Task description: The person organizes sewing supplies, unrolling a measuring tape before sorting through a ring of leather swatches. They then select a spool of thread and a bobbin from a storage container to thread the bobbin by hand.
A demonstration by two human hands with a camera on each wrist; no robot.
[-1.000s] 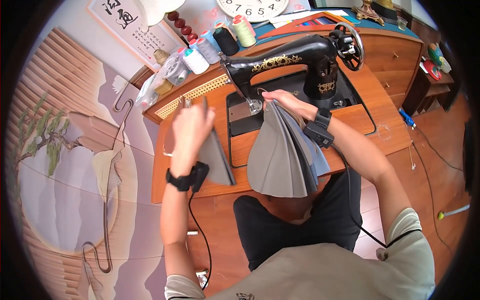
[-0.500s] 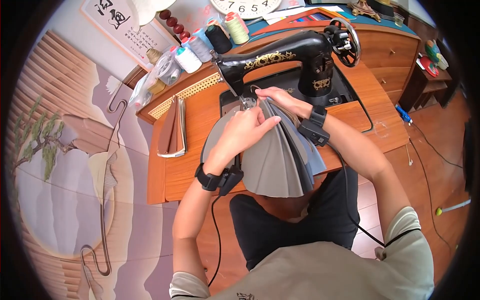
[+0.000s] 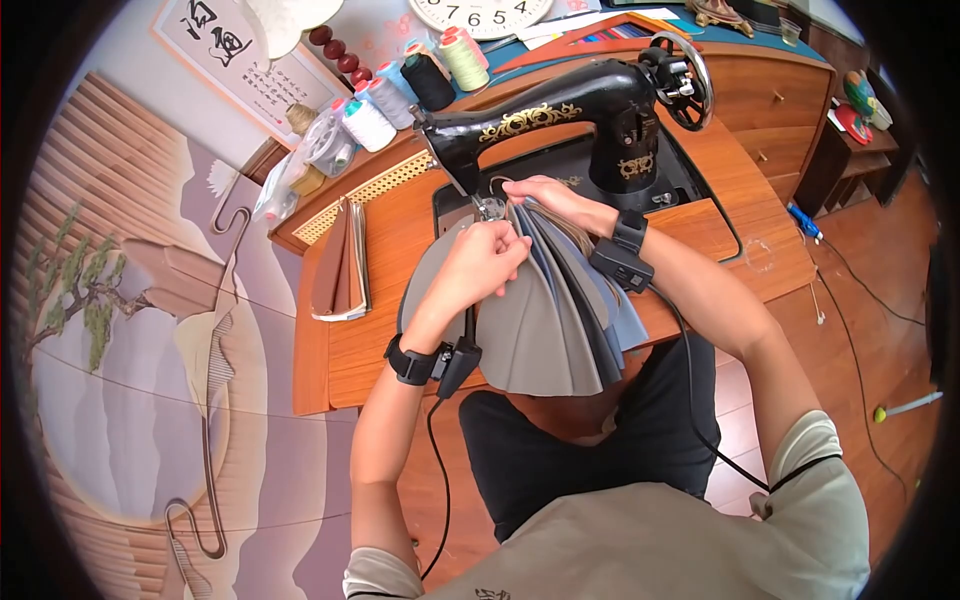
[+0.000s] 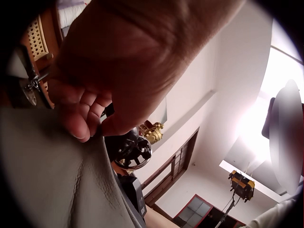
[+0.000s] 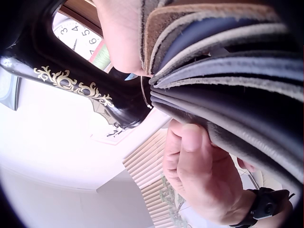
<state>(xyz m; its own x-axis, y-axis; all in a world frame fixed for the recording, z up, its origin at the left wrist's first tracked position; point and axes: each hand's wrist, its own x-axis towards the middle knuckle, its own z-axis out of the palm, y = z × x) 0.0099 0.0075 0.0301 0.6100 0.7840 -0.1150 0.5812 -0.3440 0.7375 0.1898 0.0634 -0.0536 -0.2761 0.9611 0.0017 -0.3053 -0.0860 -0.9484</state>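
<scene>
A fan of leather swatches, mostly grey with blue and brown ones further back, hangs over the table's front edge. My right hand holds the fan by its narrow end. A thin loop stands out at that end in the right wrist view. My left hand pinches a grey swatch near its top between thumb and fingers. Another part of this grey leather spreads out left of the fan, partly behind the left wrist. Thumb and curled fingertips press on the leather in the right wrist view.
A black sewing machine stands right behind the hands. Brown swatches lie on the wooden table at the left. Thread spools line the back ledge. Cables run from both wrist cameras.
My left hand has come from above the brown swatches to the fan, bringing a grey swatch. Its extended thumb has since closed against the fingers. My right hand keeps its hold.
</scene>
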